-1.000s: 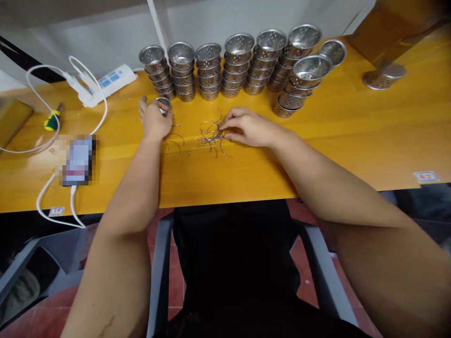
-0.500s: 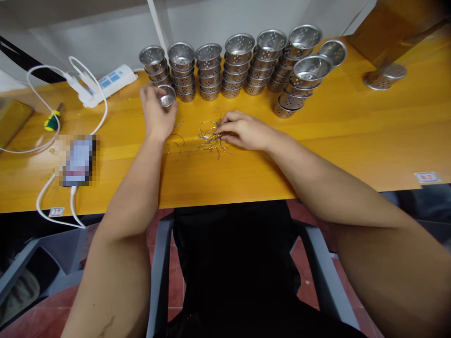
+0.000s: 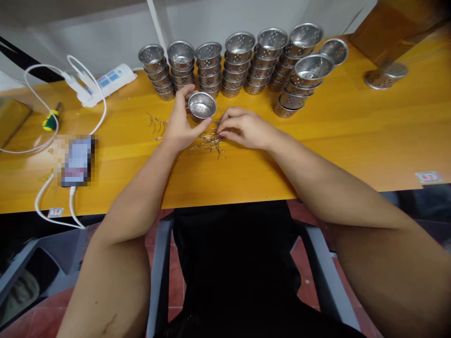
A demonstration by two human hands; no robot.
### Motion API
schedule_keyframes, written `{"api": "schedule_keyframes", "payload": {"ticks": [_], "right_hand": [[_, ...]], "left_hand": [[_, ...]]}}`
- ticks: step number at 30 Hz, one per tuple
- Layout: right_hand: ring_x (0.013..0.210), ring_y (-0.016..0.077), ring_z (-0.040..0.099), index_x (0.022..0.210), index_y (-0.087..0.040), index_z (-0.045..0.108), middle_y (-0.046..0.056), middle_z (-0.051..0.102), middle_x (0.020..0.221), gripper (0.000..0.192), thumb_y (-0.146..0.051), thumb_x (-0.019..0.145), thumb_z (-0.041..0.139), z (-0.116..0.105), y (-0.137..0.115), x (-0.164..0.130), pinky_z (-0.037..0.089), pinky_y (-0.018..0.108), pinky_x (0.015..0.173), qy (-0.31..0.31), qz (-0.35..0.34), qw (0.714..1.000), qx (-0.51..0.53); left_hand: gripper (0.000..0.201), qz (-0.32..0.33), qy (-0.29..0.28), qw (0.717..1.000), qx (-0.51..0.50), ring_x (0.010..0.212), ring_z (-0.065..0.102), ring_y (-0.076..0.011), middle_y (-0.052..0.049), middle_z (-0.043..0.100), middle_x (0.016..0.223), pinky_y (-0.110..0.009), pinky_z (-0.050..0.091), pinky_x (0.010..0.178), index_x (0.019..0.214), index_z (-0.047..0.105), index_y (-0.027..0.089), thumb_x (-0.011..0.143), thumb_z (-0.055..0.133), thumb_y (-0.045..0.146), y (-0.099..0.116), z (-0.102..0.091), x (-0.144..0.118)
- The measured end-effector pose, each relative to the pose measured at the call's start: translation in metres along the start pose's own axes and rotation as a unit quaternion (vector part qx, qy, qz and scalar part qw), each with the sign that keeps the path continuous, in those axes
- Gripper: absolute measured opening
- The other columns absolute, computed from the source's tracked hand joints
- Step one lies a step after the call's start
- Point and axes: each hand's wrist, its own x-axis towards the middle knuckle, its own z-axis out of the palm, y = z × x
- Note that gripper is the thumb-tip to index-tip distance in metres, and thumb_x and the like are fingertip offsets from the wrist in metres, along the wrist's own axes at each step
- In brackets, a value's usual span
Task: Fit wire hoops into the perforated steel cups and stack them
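My left hand grips a small perforated steel cup, mouth up, just above the yellow wooden table. My right hand rests close beside it with its fingertips pinched on a thin wire handle at the edge of a tangle of wire handles. A few more wire handles lie loose to the left of my left hand. Behind both hands stand several stacks of the same steel cups in a row.
A white power strip with a looping white cable sits at back left, near a yellow-green screwdriver. A phone lies at left, plugged in. A metal post base stands back right. A chair frame shows below the table edge.
My left hand carried the steel cup rightward from the left end of the stacks to beside my right hand. My right hand stayed on the wire pile, and loose wires at left became visible.
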Motion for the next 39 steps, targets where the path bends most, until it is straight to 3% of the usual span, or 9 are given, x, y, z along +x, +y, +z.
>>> {"api": "schedule_keyframes", "payload": {"ticks": [6, 11, 15, 21, 25, 28, 32, 35, 39], "right_hand": [[0.097, 0.0332, 0.078, 0.124, -0.029, 0.083, 0.011, 0.082, 0.109, 0.06, -0.086, 0.115, 0.068, 0.0, 0.003, 0.0, 0.072, 0.057, 0.095, 0.102, 0.094, 0.987, 0.08], [0.085, 0.0302, 0.081, 0.137, -0.032, 0.073, 0.011, 0.085, 0.111, 0.084, -0.109, 0.107, 0.058, 0.01, 0.019, 0.005, 0.073, 0.053, 0.079, 0.168, 0.12, 0.962, 0.179], [0.078, 0.0287, 0.081, 0.135, -0.031, 0.071, 0.011, 0.086, 0.113, 0.087, -0.112, 0.104, 0.058, 0.012, 0.027, 0.007, 0.074, 0.053, 0.074, 0.19, 0.115, 0.959, 0.175], [0.088, 0.032, 0.084, 0.138, -0.034, 0.071, 0.012, 0.087, 0.117, 0.085, -0.111, 0.106, 0.057, 0.013, 0.039, 0.006, 0.076, 0.055, 0.079, 0.194, 0.12, 0.96, 0.162], [0.084, 0.0302, 0.084, 0.128, -0.032, 0.071, 0.012, 0.089, 0.121, 0.081, -0.109, 0.105, 0.065, 0.01, 0.041, 0.006, 0.077, 0.055, 0.079, 0.227, 0.114, 0.953, 0.165], [0.079, 0.0275, 0.083, 0.122, -0.031, 0.07, 0.012, 0.089, 0.121, 0.079, -0.108, 0.104, 0.069, 0.008, 0.039, 0.006, 0.077, 0.051, 0.073, 0.245, 0.106, 0.947, 0.177], [0.067, 0.0221, 0.077, 0.118, -0.03, 0.068, 0.009, 0.087, 0.105, 0.077, -0.107, 0.105, 0.07, 0.008, 0.037, 0.007, 0.071, 0.043, 0.062, 0.257, 0.1, 0.941, 0.196], [0.065, 0.0215, 0.073, 0.118, -0.03, 0.07, 0.007, 0.084, 0.095, 0.076, -0.105, 0.105, 0.072, 0.007, 0.036, 0.008, 0.07, 0.043, 0.062, 0.256, 0.091, 0.942, 0.195], [0.075, 0.0256, 0.078, 0.117, -0.03, 0.074, 0.008, 0.082, 0.091, 0.073, -0.102, 0.107, 0.073, 0.007, 0.031, 0.009, 0.073, 0.046, 0.071, 0.254, 0.072, 0.945, 0.192]], "left_hand": [[0.128, 0.015, 0.011, 1.0, 0.016, 0.175, 0.061, -0.0441, -0.018, 0.058, 0.184, -0.065, 0.055, 0.148, 0.192, 0.023, 0.041, 0.094, 0.084, 0.098, -0.008, -0.001, 0.001], [0.131, 0.028, 0.011, 0.999, 0.012, 0.177, 0.06, -0.0461, -0.019, 0.055, 0.187, -0.068, 0.048, 0.154, 0.19, 0.031, 0.04, 0.089, 0.091, 0.097, -0.013, 0.0, 0.001], [0.126, 0.017, 0.004, 1.0, -0.017, 0.178, 0.058, -0.046, -0.019, 0.055, 0.184, -0.067, 0.055, 0.149, 0.188, 0.031, 0.04, 0.091, 0.094, 0.091, -0.01, 0.003, -0.002], [0.119, 0.015, 0.013, 0.999, -0.028, 0.176, 0.061, -0.0446, -0.018, 0.057, 0.18, -0.066, 0.059, 0.145, 0.186, 0.029, 0.041, 0.096, 0.09, 0.089, -0.007, 0.014, -0.004], [0.11, 0.015, 0.01, 0.999, -0.036, 0.171, 0.066, -0.0425, -0.016, 0.061, 0.174, -0.063, 0.061, 0.142, 0.186, 0.033, 0.039, 0.101, 0.086, 0.087, -0.01, 0.017, -0.004], [0.108, 0.043, 0.028, 0.997, -0.057, 0.163, 0.069, -0.0435, -0.014, 0.064, 0.166, -0.066, 0.06, 0.14, 0.177, 0.048, 0.036, 0.093, 0.096, 0.084, -0.014, 0.016, -0.004], [0.109, 0.075, 0.089, 0.992, -0.039, 0.15, 0.072, -0.044, -0.011, 0.068, 0.148, -0.071, 0.058, 0.139, 0.155, 0.065, 0.034, 0.069, 0.116, 0.077, -0.016, 0.015, -0.001], [0.104, 0.093, 0.114, 0.988, -0.036, 0.148, 0.072, -0.0426, -0.01, 0.068, 0.149, -0.069, 0.059, 0.138, 0.15, 0.065, 0.034, 0.068, 0.119, 0.071, -0.018, 0.018, 0.0], [0.105, 0.082, 0.089, 0.991, -0.06, 0.149, 0.074, -0.041, -0.011, 0.068, 0.156, -0.066, 0.061, 0.137, 0.159, 0.056, 0.034, 0.078, 0.114, 0.068, -0.024, 0.026, 0.0]]}}
